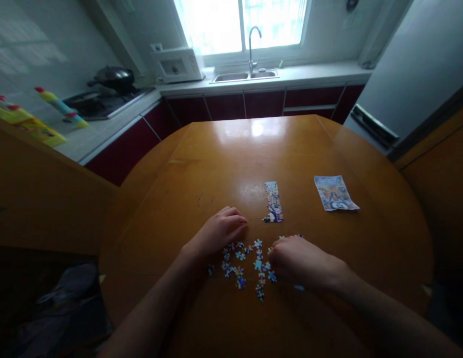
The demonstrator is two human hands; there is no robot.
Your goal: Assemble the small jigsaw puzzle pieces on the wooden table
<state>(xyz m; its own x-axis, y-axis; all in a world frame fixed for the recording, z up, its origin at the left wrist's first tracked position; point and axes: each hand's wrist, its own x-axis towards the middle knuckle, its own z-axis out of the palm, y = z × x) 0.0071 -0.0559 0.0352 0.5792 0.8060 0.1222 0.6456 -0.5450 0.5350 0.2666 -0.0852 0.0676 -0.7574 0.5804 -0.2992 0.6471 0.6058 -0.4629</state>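
Loose jigsaw puzzle pieces [257,265] lie scattered on the wooden table between my two hands. My left hand [226,228] rests at the upper left of the pieces, palm down, with its fingers stretched out and nothing visible in them. Over the right side of the pile, my right hand [296,256] is bent down with its fingers curled in; its fingertips, and whatever they may hold, are hidden. Beyond the hands lies a joined strip of puzzle [275,201], with a bit sticking out at its near left corner. A printed picture sheet [333,193] lies further right.
The round-ended wooden table [224,154] fills the middle. Behind it run a counter with a sink [231,77] and a white microwave [180,64]. A wok [114,78] stands on the stove at left, near yellow bottles [30,124]. A fridge [414,69] is at right.
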